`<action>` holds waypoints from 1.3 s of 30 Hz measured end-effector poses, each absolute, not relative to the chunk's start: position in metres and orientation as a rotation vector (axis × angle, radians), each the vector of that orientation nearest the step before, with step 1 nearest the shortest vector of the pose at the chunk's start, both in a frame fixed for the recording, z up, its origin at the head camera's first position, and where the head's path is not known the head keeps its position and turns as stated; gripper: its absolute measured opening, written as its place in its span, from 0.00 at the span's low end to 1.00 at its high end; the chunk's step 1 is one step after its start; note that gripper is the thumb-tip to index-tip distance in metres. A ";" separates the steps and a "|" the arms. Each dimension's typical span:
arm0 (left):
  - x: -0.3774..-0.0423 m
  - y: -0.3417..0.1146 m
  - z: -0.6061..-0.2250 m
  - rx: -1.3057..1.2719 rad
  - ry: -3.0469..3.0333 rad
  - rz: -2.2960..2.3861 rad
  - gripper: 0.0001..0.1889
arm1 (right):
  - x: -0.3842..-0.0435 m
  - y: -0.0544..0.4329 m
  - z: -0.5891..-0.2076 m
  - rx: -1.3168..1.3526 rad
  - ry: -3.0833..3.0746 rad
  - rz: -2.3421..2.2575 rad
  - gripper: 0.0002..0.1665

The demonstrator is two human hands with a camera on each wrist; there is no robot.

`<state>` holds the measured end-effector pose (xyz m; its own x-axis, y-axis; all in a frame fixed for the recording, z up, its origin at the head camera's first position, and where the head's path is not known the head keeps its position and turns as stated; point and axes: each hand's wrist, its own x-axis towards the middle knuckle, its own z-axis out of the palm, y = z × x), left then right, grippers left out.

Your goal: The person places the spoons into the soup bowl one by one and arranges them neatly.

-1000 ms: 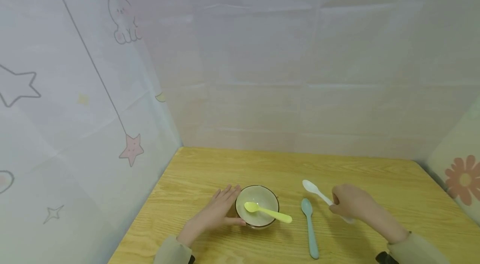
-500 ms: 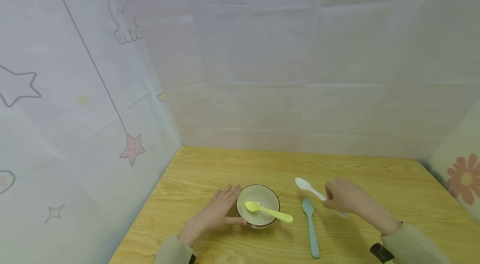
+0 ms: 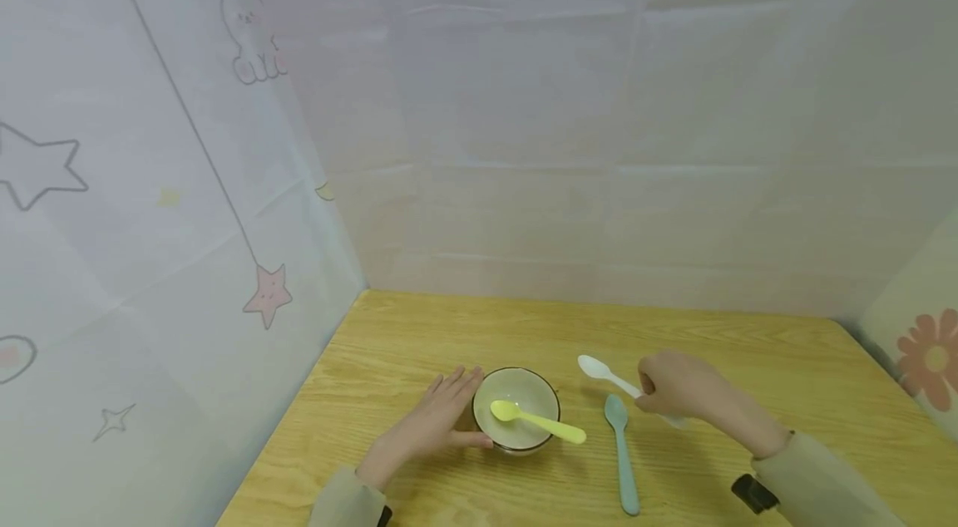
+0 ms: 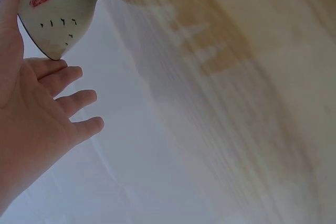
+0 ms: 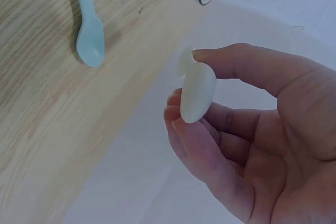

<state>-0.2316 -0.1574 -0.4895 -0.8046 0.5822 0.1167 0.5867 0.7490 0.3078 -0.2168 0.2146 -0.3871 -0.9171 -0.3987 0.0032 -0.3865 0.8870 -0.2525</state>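
Note:
My left hand [image 3: 437,421] rests against the left side of a small bowl [image 3: 516,377] with a dark rim, fingers spread and thumb along its near edge. The left wrist view shows a floral pattern on the outside of the bowl [image 4: 63,11]. A yellow spoon [image 3: 550,427] lies in the bowl, its handle over the right rim. Above the tabletop, my right hand [image 3: 683,386] pinches a white spoon [image 3: 596,367] by its handle, the spoon's head pointing left toward the bowl. Between bowl and right hand lies a light blue spoon [image 3: 624,460].
The wooden table [image 3: 449,319] has pale sheets hanging behind it and at its sides. On the left sheet [image 3: 187,327] are drawn stars and a rabbit; a red flower [image 3: 931,357] is printed on the right one.
My right hand has carried the white spoon left, toward the bowl and the light blue spoon. The left hand and the bowl have stayed in place.

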 end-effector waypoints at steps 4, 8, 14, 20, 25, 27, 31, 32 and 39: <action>-0.231 -0.157 -0.490 -0.977 -2.926 -0.516 0.53 | -0.218 0.211 -0.382 -0.647 2.986 -0.394 0.20; -0.231 -0.157 -0.489 -0.985 -2.923 -0.531 0.53 | -0.218 0.209 -0.379 -0.685 2.988 -0.391 0.19; -0.231 -0.156 -0.487 -0.992 -2.922 -0.526 0.53 | -0.218 0.205 -0.377 -0.691 2.973 -0.393 0.21; -0.230 -0.156 -0.487 -0.996 -2.916 -0.530 0.53 | -0.219 0.201 -0.375 -0.721 2.957 -0.376 0.18; -0.231 -0.156 -0.486 -0.997 -2.909 -0.527 0.53 | -0.220 0.197 -0.372 -0.720 2.947 -0.365 0.18; -0.231 -0.155 -0.485 -0.995 -2.914 -0.524 0.53 | -0.220 0.195 -0.371 -0.723 2.945 -0.365 0.19; -0.230 -0.155 -0.485 -0.982 -2.933 -0.519 0.54 | -0.220 0.192 -0.369 -0.729 2.944 -0.360 0.19; -0.230 -0.155 -0.485 -0.980 -2.937 -0.526 0.53 | -0.220 0.191 -0.368 -0.727 2.941 -0.361 0.19; -0.231 -0.155 -0.487 -0.979 -2.933 -0.520 0.54 | -0.222 0.186 -0.364 -0.739 2.914 -0.352 0.22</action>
